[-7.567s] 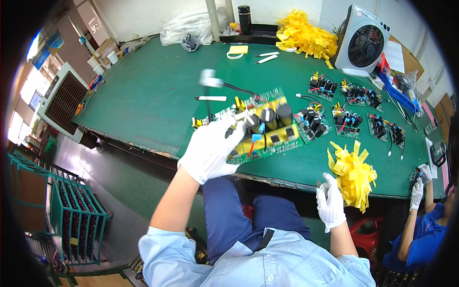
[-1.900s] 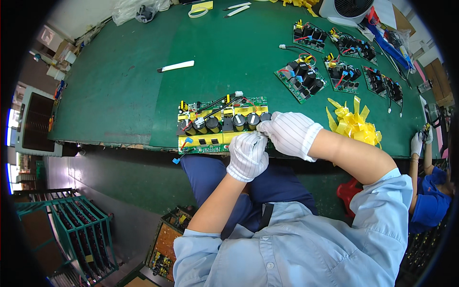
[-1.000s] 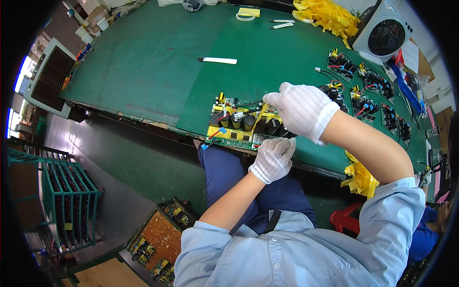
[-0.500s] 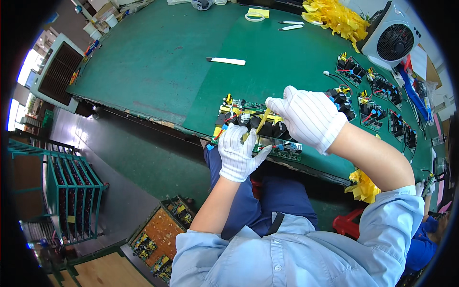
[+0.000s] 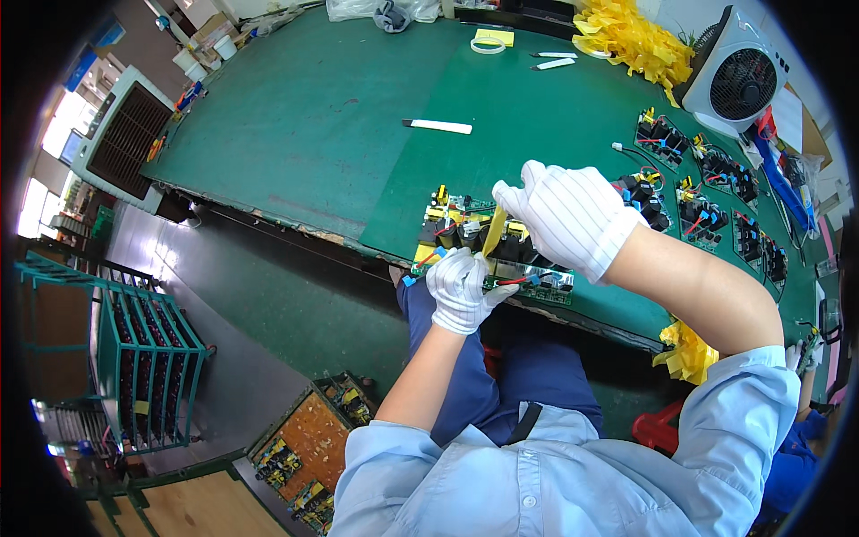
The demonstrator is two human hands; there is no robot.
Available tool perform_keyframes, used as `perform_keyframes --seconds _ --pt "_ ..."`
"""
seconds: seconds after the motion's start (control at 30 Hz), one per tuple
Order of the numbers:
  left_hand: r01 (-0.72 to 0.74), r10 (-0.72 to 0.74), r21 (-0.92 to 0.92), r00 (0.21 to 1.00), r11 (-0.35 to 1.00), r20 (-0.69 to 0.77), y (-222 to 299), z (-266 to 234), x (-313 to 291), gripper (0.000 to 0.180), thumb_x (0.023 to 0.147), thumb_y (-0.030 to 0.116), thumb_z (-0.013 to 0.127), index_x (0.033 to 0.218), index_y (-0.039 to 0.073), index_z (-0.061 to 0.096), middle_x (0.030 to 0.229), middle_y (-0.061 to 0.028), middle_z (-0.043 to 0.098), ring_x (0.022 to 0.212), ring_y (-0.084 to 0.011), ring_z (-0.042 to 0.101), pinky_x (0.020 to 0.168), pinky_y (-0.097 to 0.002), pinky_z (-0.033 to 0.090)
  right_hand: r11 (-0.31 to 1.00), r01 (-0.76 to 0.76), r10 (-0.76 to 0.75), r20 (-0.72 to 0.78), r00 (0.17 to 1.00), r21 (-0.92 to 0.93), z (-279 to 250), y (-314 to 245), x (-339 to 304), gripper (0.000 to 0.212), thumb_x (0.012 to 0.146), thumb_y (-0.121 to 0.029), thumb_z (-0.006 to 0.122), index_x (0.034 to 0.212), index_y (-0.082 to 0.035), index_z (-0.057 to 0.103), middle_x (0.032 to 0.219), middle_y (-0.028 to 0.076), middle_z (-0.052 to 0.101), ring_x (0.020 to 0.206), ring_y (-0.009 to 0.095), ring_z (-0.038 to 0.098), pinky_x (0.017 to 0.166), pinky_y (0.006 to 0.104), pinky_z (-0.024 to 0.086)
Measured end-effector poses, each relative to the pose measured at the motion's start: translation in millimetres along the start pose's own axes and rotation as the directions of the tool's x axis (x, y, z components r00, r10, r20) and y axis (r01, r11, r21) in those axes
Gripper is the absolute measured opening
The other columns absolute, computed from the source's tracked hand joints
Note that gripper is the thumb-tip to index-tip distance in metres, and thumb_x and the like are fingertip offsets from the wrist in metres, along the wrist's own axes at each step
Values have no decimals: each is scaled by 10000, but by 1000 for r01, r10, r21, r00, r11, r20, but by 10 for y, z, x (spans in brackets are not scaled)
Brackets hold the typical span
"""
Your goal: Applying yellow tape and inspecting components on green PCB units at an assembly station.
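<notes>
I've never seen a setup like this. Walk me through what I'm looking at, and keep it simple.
There is no machine working here, just a person's own two hands in white striped gloves. Every picture comes from a wide fisheye camera on the person's head, looking down, so edges bend and the corners go dark.

On the green table, the circuit board being worked on lies near the front edge. More boards lie to the right. Farther back are a slim white tool with a dark tip, a heap of yellow strips and a fan.

The right hand pinches a yellow strip above the board. The left hand is at the board's front side; exactly what its fingertips grip is hard to see.
</notes>
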State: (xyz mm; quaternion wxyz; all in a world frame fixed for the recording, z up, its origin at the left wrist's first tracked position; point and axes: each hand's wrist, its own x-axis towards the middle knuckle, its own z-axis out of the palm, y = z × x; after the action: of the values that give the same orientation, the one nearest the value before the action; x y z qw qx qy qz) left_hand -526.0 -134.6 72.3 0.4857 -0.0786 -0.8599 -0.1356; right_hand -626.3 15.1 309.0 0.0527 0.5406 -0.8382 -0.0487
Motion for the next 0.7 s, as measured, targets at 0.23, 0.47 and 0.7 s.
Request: perform_keyframes --seconds 0.23,0.47,0.7 --pt "79 -78 121 997 989 -11 187 -113 111 631 788 591 712 1165 88 655 944 -62 565 960 -296 613 858 -437 470 995 72 -78 -84 993 -74 -154 -171 126 423 792 -119 626 1208 -76 563 904 157 592 782 296 662 581 408 514" --pt "115 -115 8 993 993 40 207 -121 117 680 735 490 796 1220 43 632 868 -60 544 691 -241 586 582 -388 452 983 15 -56 -218 974 -185 -336 -149 278 435 809 -85 612 1244 -87 584 906 138 579 792 273 663 574 390 520" --pt "119 -118 -42 993 992 22 179 -123 116 684 701 426 829 1215 25 619 790 -64 571 604 -259 568 536 -391 444 981 -28 -20 -245 969 -193 -452 -72 170 466 817 -85 615 1279 -110 558 900 138 568 761 295 652 574 406 515"
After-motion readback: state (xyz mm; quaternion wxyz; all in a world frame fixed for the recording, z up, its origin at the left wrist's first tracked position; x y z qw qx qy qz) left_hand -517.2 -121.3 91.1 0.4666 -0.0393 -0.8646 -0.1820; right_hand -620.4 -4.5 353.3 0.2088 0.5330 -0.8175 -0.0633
